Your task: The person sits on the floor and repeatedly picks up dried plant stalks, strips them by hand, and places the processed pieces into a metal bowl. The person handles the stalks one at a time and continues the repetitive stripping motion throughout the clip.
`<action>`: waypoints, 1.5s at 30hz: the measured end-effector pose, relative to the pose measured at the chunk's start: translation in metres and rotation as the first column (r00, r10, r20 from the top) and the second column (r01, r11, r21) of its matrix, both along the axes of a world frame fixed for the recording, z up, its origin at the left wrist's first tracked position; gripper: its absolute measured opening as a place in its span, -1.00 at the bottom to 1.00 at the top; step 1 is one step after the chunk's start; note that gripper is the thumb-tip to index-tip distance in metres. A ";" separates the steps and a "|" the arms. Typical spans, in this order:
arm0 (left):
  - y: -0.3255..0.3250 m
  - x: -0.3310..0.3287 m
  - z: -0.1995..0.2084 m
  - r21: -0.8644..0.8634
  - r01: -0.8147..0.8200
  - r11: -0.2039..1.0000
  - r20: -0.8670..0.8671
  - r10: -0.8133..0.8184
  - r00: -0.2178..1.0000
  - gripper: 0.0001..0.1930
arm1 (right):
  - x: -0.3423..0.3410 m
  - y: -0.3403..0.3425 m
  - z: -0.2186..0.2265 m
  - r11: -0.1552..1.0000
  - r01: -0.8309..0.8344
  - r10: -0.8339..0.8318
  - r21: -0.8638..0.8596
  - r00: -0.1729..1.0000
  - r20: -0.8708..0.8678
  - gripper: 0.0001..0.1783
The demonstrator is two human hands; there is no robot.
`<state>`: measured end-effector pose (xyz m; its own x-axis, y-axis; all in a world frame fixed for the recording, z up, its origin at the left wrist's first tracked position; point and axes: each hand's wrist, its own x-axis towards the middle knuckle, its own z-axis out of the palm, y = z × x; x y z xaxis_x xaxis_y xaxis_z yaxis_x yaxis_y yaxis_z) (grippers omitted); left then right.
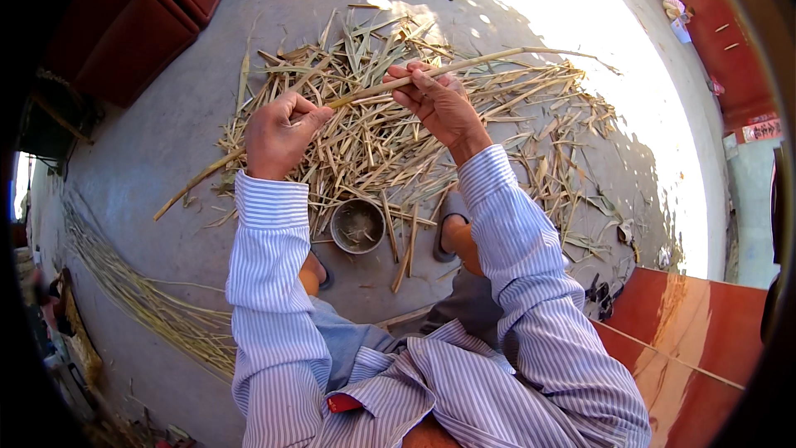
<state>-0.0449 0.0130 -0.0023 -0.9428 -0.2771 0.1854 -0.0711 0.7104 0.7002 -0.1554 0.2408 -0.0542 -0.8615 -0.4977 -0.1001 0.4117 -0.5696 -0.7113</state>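
One long stalk [365,94] slants beyond the bowl [334,231], the left hand [280,134] clenched round it, the right hand [438,106] closed lightly on it with thumb and fingers; a firm left grip and gentle right pressure should keep it from snapping.

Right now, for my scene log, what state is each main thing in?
Long stalk: held up, curving toward its thin end.
Left hand: closed around the stalk.
Right hand: fingers curled, holding the stalk.
Bowl: upright, some bits inside.
Loose strips: strewn over the floor.
Thin stalks: lying together, unheld.
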 end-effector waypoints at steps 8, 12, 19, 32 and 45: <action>0.027 0.003 -0.008 -0.285 0.042 0.958 -0.144 -0.086 0.986 -0.71 | 0.003 -0.002 -0.006 0.944 0.233 -0.271 0.235 0.952 0.143 -0.80; 0.019 0.004 -0.002 -0.296 0.079 0.952 -0.164 -0.132 0.978 -0.74 | -0.011 0.013 -0.010 0.929 0.353 -0.370 0.115 0.904 0.217 -0.82; -0.064 0.024 -0.001 0.068 0.090 0.994 0.027 -0.092 0.995 -0.77 | -0.046 0.089 -0.013 0.882 0.471 -0.461 -0.006 0.865 0.197 -0.80; 0.045 -0.008 -0.016 -0.248 0.078 0.965 -0.254 -0.143 0.957 -0.74 | 0.012 0.007 0.017 0.966 0.195 -0.196 0.168 0.981 -0.013 -0.77; 0.019 -0.001 -0.007 -0.298 -0.071 0.952 -0.360 -0.043 0.932 -0.78 | 0.009 0.031 0.018 0.853 0.060 -0.039 0.519 0.998 -0.051 -0.72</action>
<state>-0.0457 0.0318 -0.0093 -0.7931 -0.1674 0.5857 0.1319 0.8915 0.4334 -0.1468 0.2714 -0.0358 -0.8920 -0.3388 -0.2993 0.3599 -0.1316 -0.9237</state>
